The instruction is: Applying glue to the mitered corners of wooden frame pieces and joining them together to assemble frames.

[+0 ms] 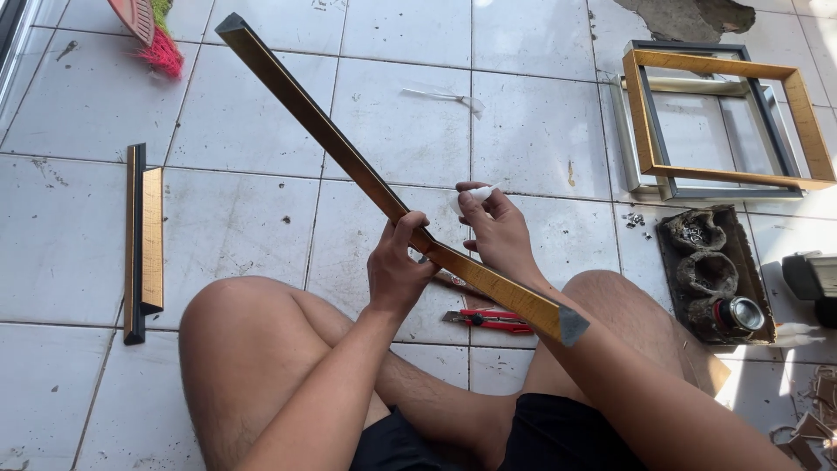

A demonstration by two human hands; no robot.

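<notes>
A long wooden frame moulding, golden on its face with a dark edge and mitred ends, slants from the upper left down to my right knee. My left hand grips it around its lower part. My right hand sits just behind the strip, pinching a small white scrap between thumb and fingers. I sit cross-legged on a white tiled floor.
Two short moulding pieces lie at the left. Stacked picture frames rest at the upper right, a dark tray with a can below them. A red cutter lies between my knees. A pink broom shows at the top left.
</notes>
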